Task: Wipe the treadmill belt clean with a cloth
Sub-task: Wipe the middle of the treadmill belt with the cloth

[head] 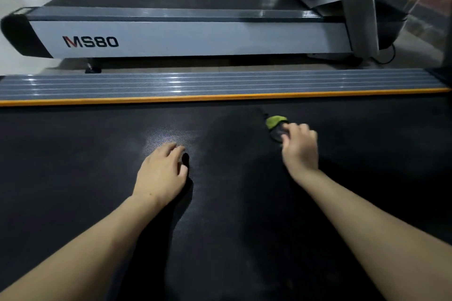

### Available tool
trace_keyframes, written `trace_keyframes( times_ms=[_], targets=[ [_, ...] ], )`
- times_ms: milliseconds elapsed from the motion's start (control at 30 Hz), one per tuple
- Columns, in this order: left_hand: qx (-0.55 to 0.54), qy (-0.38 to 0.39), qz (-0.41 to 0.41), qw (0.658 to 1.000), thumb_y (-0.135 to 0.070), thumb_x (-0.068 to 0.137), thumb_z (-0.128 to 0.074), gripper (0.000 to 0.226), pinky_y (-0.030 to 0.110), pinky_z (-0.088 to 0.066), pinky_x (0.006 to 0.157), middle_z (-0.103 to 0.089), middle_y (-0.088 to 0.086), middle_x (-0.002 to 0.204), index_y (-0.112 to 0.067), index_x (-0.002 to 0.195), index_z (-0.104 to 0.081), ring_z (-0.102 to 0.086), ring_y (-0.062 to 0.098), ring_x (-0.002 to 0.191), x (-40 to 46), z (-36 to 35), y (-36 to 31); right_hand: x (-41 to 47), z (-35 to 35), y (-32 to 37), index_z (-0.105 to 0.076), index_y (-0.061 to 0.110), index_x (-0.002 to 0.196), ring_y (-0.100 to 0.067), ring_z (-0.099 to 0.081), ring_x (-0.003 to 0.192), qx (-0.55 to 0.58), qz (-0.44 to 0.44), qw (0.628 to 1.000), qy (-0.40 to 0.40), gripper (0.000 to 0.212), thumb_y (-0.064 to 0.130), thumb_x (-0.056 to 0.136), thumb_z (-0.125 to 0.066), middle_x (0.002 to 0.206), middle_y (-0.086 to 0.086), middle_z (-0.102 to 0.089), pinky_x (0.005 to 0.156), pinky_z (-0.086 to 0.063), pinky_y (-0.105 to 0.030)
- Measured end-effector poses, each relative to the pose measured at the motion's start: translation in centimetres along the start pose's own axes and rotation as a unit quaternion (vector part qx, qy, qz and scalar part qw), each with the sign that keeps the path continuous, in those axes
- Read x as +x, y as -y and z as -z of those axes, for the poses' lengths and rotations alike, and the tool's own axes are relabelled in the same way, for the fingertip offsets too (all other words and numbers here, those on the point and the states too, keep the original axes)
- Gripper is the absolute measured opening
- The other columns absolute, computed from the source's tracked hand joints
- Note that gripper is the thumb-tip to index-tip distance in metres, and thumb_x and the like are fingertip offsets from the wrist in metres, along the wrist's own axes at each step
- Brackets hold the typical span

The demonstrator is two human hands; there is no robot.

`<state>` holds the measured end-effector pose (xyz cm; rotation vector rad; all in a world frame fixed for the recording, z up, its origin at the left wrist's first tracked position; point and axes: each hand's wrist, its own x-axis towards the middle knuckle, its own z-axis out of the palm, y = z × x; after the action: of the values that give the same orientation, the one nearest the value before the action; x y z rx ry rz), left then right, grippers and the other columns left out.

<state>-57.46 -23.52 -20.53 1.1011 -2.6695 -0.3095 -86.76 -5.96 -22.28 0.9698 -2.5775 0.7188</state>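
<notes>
Two hands work over the black treadmill belt (97, 178). Your right hand (299, 148) curls its fingers on a small bunched cloth (276, 127), green and dark, lying on the belt near the orange edge strip (171, 99). Your left hand (161, 171) rests on the belt with relaxed fingers, grasping nothing. Spread the cloth flatter, press evenly, and stroke in overlapping lanes towards the ribbed side rail (220, 82).
</notes>
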Motion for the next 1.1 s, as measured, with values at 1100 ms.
trace_keyframes(
  times_ms=[1100],
  targets=[
    [0.048, 0.084, -0.035, 0.995, -0.048, 0.099, -0.04, 0.052, 0.037, -0.028, 0.116, -0.039, -0.007, 0.156, -0.029, 0.147, -0.043, -0.032, 0.016, 0.145, -1.5, -0.1, -1.9, -3.1, 0.3, 0.8, -0.065, 0.025, 0.117, -0.035, -0.055, 0.091, -0.019, 0.094, 0.995, 0.036, 0.028, 0.032, 0.091, -0.056, 0.103, -0.005, -0.063, 0.076, -0.049, -0.044]
  ],
)
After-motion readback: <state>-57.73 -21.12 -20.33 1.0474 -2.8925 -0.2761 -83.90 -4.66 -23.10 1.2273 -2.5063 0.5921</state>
